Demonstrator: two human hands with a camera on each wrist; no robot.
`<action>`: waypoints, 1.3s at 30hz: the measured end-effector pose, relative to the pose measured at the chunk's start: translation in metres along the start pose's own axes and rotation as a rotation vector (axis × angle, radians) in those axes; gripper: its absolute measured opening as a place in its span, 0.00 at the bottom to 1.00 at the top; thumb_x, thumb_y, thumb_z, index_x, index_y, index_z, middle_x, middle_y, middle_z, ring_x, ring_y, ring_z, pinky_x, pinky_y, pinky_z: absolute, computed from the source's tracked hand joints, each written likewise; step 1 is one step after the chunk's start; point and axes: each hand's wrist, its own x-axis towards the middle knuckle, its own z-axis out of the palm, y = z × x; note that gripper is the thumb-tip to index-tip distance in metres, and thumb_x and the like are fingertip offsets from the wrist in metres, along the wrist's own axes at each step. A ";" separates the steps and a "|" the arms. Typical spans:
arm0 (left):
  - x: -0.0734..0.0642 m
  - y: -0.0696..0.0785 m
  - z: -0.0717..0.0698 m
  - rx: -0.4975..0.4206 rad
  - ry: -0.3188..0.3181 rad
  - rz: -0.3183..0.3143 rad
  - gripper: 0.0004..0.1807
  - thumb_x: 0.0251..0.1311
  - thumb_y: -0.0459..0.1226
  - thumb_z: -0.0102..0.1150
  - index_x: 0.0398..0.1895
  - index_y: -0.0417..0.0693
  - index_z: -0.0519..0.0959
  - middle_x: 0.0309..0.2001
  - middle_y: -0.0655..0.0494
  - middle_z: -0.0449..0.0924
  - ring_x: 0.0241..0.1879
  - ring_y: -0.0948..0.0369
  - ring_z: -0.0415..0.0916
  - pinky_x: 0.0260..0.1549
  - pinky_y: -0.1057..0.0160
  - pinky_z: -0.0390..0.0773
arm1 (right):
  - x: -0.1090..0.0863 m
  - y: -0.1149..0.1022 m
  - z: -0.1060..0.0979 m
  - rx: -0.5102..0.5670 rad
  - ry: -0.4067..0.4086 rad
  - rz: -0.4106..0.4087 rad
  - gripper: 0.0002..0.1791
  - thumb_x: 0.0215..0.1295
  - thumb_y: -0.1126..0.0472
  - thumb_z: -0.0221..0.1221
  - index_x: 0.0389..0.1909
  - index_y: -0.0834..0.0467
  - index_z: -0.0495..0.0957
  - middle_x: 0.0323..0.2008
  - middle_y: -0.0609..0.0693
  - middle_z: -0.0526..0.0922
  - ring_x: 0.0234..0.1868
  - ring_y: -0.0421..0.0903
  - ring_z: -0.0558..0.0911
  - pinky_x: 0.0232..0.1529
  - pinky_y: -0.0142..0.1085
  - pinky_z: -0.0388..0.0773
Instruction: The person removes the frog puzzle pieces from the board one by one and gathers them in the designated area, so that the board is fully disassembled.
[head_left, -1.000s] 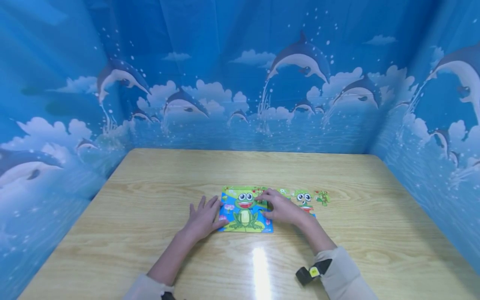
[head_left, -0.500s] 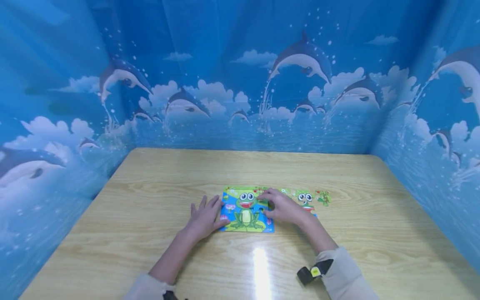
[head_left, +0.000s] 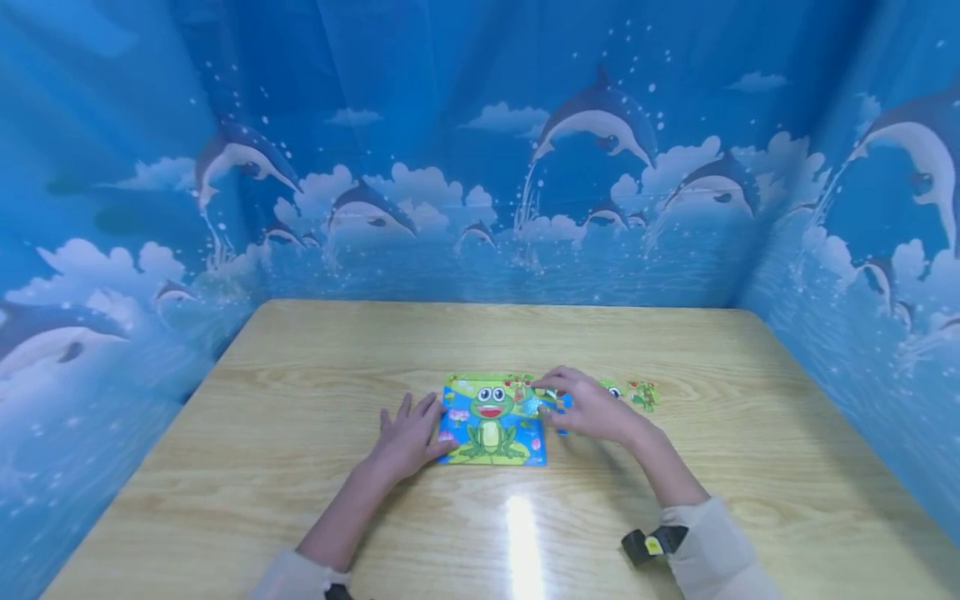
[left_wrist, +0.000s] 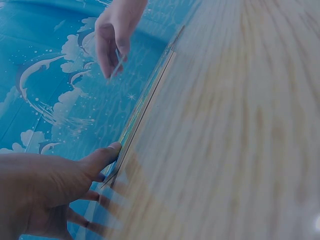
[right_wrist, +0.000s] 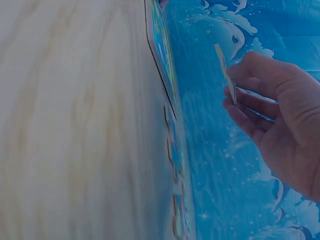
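A frog jigsaw puzzle board (head_left: pixel 491 433) lies flat on the table in the head view. My left hand (head_left: pixel 407 437) rests at its left edge, fingers spread and fairly straight, with the thumb on the board's border; the left wrist view also has this thumb (left_wrist: pixel 102 159) touching the rim. Above the board's right edge, my right hand (head_left: pixel 588 406) pinches a thin puzzle piece (right_wrist: pixel 226 74) between thumb and fingers. That piece is held up off the table, seen nearly edge-on in the right wrist view, so its picture is hidden there.
Several loose puzzle pieces (head_left: pixel 644 395) lie to the right of the board, some partly covered by my right hand. The wooden table (head_left: pixel 337 350) extends around them. A blue dolphin-print curtain (head_left: pixel 450 167) stands behind and at both sides.
My right hand has lifted from the board's right part and moved right, a puzzle piece in its pinch. It now covers more of the loose pieces. My left hand stays put.
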 end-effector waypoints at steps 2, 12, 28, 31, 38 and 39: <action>0.000 0.000 0.000 -0.003 -0.001 -0.001 0.35 0.55 0.53 0.58 0.62 0.45 0.64 0.66 0.41 0.55 0.64 0.34 0.43 0.53 0.28 0.39 | -0.005 0.002 -0.005 -0.003 0.009 0.003 0.24 0.54 0.65 0.61 0.55 0.62 0.74 0.50 0.54 0.73 0.48 0.52 0.74 0.44 0.46 0.75; 0.000 -0.003 0.001 0.002 0.000 0.007 0.35 0.56 0.53 0.58 0.62 0.44 0.64 0.66 0.40 0.55 0.64 0.34 0.43 0.52 0.27 0.39 | -0.035 0.018 -0.029 -0.009 0.052 0.063 0.25 0.53 0.65 0.62 0.55 0.62 0.73 0.50 0.55 0.73 0.45 0.51 0.75 0.42 0.48 0.76; -0.001 -0.001 0.002 -0.003 -0.014 -0.004 0.36 0.56 0.53 0.57 0.63 0.45 0.63 0.67 0.41 0.53 0.64 0.35 0.41 0.53 0.28 0.38 | -0.078 0.052 -0.049 -0.039 0.110 0.159 0.24 0.50 0.68 0.62 0.52 0.63 0.75 0.51 0.58 0.73 0.49 0.59 0.74 0.44 0.54 0.73; -0.001 -0.001 0.002 -0.006 -0.010 -0.003 0.35 0.56 0.53 0.57 0.63 0.45 0.64 0.67 0.41 0.54 0.64 0.35 0.42 0.53 0.28 0.39 | -0.086 0.058 -0.051 -0.045 0.115 0.165 0.24 0.51 0.69 0.61 0.53 0.64 0.74 0.51 0.60 0.72 0.48 0.59 0.74 0.42 0.53 0.74; 0.000 0.000 0.001 -0.003 -0.014 -0.002 0.36 0.56 0.53 0.57 0.63 0.45 0.63 0.67 0.41 0.53 0.64 0.35 0.42 0.52 0.27 0.39 | -0.096 0.069 -0.052 -0.053 0.137 0.172 0.23 0.52 0.70 0.62 0.52 0.65 0.75 0.51 0.63 0.72 0.48 0.63 0.74 0.43 0.56 0.73; 0.000 0.000 0.001 -0.003 -0.013 -0.001 0.36 0.56 0.53 0.57 0.63 0.45 0.63 0.67 0.41 0.53 0.64 0.35 0.42 0.52 0.27 0.39 | -0.097 0.070 -0.052 -0.055 0.138 0.171 0.23 0.51 0.71 0.62 0.52 0.65 0.75 0.51 0.63 0.72 0.48 0.63 0.74 0.43 0.56 0.73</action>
